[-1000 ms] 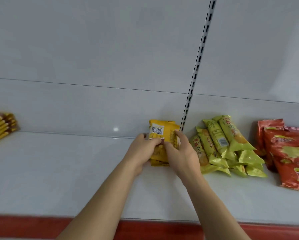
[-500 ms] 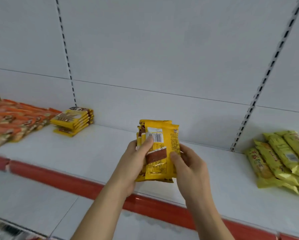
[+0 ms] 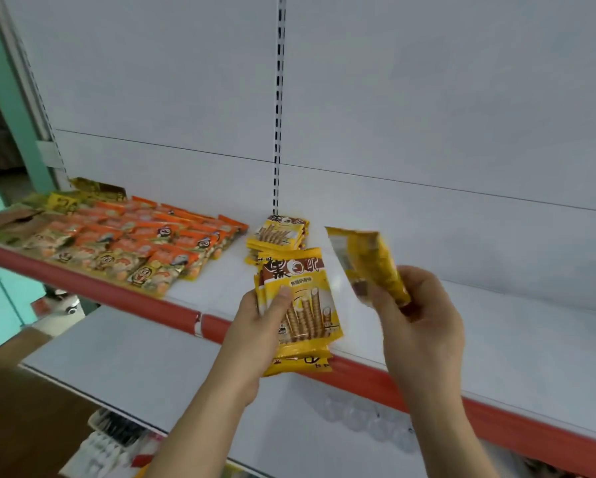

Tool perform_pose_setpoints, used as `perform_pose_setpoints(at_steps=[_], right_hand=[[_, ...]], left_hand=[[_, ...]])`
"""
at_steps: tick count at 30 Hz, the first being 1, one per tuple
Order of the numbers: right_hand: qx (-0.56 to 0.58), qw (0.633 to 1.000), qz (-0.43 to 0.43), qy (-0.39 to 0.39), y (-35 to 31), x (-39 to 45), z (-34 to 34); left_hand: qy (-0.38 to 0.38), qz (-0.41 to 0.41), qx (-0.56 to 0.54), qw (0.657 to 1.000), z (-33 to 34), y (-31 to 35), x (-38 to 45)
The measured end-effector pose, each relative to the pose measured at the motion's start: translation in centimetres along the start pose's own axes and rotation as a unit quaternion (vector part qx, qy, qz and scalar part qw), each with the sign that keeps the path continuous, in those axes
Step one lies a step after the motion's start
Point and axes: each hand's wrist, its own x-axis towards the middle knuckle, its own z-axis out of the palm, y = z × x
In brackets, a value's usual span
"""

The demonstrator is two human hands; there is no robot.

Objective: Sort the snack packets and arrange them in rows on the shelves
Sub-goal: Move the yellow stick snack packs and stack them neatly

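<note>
Several packets, left hand: my left hand grips a fanned stack of yellow wafer-roll packets, thumb pressed on the front face, fingers curled behind; the printed front faces me.
One packet, right hand: my right hand pinches a single yellow packet by its lower end, tilted, top corner leaning left; it is motion-blurred, so its print is unreadable.
Position of held packets: both are held in the air above the front part of the white shelf, apart from each other, the single packet to the right of the stack.
Matching pile: a low pile of the same yellow packets lies on the shelf near the back panel, just behind the stack in my left hand.
Orange packets: rows of orange snack packets lie flat on the left part of the shelf, overlapping one another.
Shelf edge: a red strip runs along the front of the shelf.
Upright: a slotted white post stands in the back panel above the matching pile.
Lower shelf: a second white shelf projects below.
</note>
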Motion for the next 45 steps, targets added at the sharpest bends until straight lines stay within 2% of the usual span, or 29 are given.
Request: perform_pose_setpoints(at_steps=[1,3,5,11,16,19,22,25,27,29,31,33,35,37,40,45], right_hand=[[-0.053,0.996,-0.074,-0.008,0.0,0.1,1.1],[-0.143,0.963,-0.226,-0.035,1.1,0.1,3.4],[-0.152,0.947,-0.269,-0.091,2.7,0.1,5.2],[-0.083,0.961,-0.18,-0.193,3.6,2.0,7.1],[-0.146,0.961,-0.095,-0.214,2.8,3.3,8.3],[-0.114,0.967,0.001,-0.228,2.1,3.6,8.8],[-0.124,0.968,-0.004,-0.219,1.2,4.2,8.9],[-0.212,0.938,-0.007,-0.275,-0.8,5.3,8.4],[-0.275,0.903,-0.001,-0.329,-2.5,5.9,8.8],[-0.314,0.883,-0.007,-0.349,-3.9,6.1,10.4],[-0.313,0.9,-0.023,-0.303,-4.7,5.6,12.5],[-0.271,0.945,-0.018,-0.18,-4.8,4.5,14.3],[-0.215,0.975,0.038,-0.048,-4.7,2.7,15.6],[-0.15,0.981,0.123,0.032,-4.4,0.3,17.0],[-0.04,0.982,0.178,0.056,-3.4,-2.8,19.6],[-0.017,0.985,0.124,0.117,-2.2,-2.2,21.0]], left_hand=[[0.005,-0.002,-0.002,1.0,-0.5,0.2,0.5],[0.009,-0.001,0.001,1.0,-1.0,0.8,1.4],[0.009,0.005,-0.005,1.0,-1.3,1.2,2.4],[0.004,0.027,-0.005,1.0,-2.7,2.0,5.1],[0.003,0.024,-0.024,0.999,-4.1,2.3,6.9],[-0.023,0.01,-0.018,1.0,-5.4,2.7,7.7],[-0.031,0.019,0.013,0.999,-7.5,3.3,8.9],[-0.062,0.017,0.047,0.997,-9.9,3.3,10.3],[-0.123,0.026,0.067,0.99,-10.9,3.5,10.6],[-0.183,0.042,0.092,0.978,-11.6,3.8,10.5],[-0.211,0.051,0.073,0.973,-12.3,3.2,10.8],[-0.202,0.046,0.032,0.978,-12.8,2.8,11.2],[-0.174,0.053,0.011,0.983,-13.2,2.8,11.6],[-0.142,0.057,0.005,0.988,-13.6,2.9,12.0],[-0.114,0.043,0.014,0.992,-14.0,2.5,12.7],[-0.147,0.028,0.017,0.989,-14.6,1.7,12.7]])
